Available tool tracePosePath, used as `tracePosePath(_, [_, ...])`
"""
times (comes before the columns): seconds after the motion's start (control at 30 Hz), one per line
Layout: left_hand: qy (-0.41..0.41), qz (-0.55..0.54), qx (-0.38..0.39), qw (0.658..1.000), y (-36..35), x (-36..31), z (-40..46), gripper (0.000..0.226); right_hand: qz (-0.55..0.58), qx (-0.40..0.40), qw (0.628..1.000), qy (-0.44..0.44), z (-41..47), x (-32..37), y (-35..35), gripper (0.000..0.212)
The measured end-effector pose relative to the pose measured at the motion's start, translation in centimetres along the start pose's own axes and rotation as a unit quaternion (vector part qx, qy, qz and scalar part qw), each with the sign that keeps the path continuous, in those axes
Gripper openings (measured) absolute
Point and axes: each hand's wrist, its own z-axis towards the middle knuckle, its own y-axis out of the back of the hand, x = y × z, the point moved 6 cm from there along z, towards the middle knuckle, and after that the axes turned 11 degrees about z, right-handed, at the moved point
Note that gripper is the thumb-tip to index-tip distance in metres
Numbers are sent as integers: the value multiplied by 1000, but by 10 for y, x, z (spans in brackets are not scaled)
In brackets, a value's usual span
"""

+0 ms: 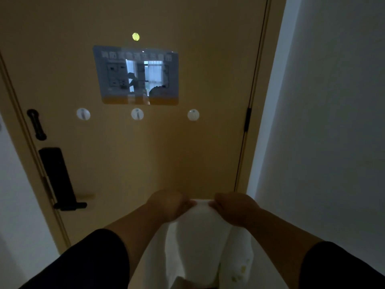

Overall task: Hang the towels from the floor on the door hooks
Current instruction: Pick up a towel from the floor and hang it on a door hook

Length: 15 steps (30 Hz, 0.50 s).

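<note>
Your left hand (168, 205) and right hand (235, 207) sit close together in front of the lower part of the door (208, 142), each with its fingers curled and pinching the top edge of a white towel (198, 236). The stretch of edge between your two sets of fingertips is short and pulled taut. From that edge the towel hangs down between your forearms in soft folds, and a second fold at your right side shows small yellowish marks.

Above your hands, three round white hooks cross the middle of the door in a row: the left hook (83, 114), the middle hook (137, 114) and the right hook (193, 115). All three are bare, and the towel is well below them. A glossy sign (136, 76) sits just above the hooks, and a dark lock handle (60, 180) runs along the door's left edge.
</note>
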Motion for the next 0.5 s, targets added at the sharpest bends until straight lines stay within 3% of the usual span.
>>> tracePosePath(0.37, [66,30,0,997,9,57,109,43,-9,-14,997,70,132,-46,30,46])
tracePosePath(0.5, [129,19,-38,991,42,89,155,31,18,-72,993,91,193,-56,79,49])
